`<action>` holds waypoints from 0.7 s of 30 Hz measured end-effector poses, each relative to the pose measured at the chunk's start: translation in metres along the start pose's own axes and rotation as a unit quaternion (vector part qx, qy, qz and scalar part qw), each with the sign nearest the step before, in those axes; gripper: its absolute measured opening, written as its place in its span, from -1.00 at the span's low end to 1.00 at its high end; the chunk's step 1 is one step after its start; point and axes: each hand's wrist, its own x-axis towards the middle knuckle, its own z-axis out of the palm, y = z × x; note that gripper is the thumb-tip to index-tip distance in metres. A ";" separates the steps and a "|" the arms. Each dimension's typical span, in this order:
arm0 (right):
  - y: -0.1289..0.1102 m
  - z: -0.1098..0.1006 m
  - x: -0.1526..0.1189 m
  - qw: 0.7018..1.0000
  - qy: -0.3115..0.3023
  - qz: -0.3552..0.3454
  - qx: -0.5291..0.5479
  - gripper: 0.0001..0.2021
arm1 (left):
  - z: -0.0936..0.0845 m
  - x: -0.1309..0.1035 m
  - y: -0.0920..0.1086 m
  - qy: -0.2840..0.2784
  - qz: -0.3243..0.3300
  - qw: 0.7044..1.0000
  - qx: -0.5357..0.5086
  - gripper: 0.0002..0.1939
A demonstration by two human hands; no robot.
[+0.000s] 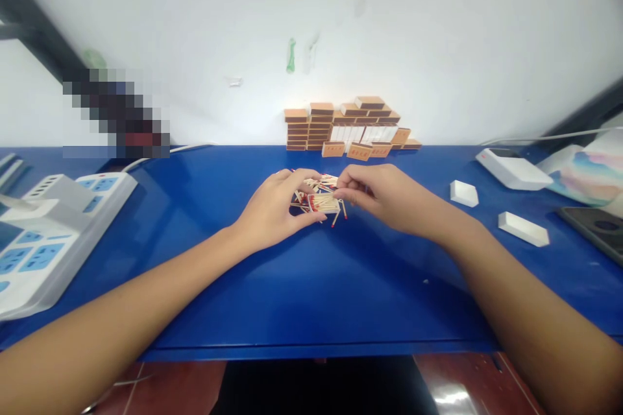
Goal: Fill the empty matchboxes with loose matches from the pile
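Note:
A small white matchbox tray (331, 206) filled with red-tipped matchsticks (321, 201) lies on the blue table in front of me. My left hand (272, 207) curves round its left end, thumb at the near side and fingers at the far side, closed on it. My right hand (372, 194) is at the tray's right end, thumb and forefinger pinched together; what is between them is too small to make out. Loose matches (328, 180) are heaped behind the tray, partly hidden by both hands, and a few stick out beside it.
Stacked matchboxes (318, 126) stand against the wall at the back of the blue table (311, 292). A white power strip (104, 220) lies left. On the right are two small white blocks (464, 193), a white device (516, 170), a tissue pack (584, 172) and a dark phone (596, 227).

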 end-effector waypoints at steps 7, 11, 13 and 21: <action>0.007 0.005 0.003 0.997 0.067 -0.023 0.006 -0.83 | -0.001 0.000 0.000 0.003 -0.013 1.000 -0.018 -0.35; 0.003 0.014 0.004 0.997 0.038 -0.059 -0.016 -0.84 | 0.000 0.000 0.005 0.010 -0.025 0.998 -0.063 -0.31; 0.001 0.016 0.004 0.997 0.014 -0.072 -0.022 -0.85 | 0.000 0.000 0.006 0.012 -0.033 0.996 -0.079 -0.30; 0.001 0.013 0.002 0.997 0.029 -0.076 0.004 -0.88 | 0.000 0.000 0.001 0.008 -0.020 0.998 -0.051 -0.30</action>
